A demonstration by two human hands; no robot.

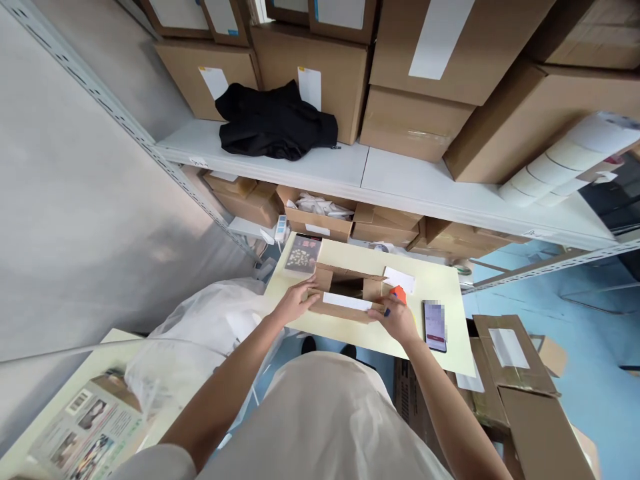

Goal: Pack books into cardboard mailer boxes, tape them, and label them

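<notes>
A small cardboard box (pixel 345 308) stands on the pale yellow table (pixel 345 252), its top open and a white label along its near side. My left hand (pixel 296 303) grips the box's left end, the fingers over the rim. At the right end, my right hand (pixel 397 320) is closed with its fingertips against the box's near corner. An orange and blue object (pixel 399 293) shows at that hand's fingers; I cannot make out its kind. Shadow hides most of the box's inside. A phone (pixel 435 325) lies right of my right hand.
A dark printed booklet (pixel 303 254) lies at the table's back left, and a white paper (pixel 399 280) behind the box. A shelf (pixel 320 163) with large cartons and a black garment (pixel 275 120) overhangs the far side. Cartons (pixel 515 373) stand at right.
</notes>
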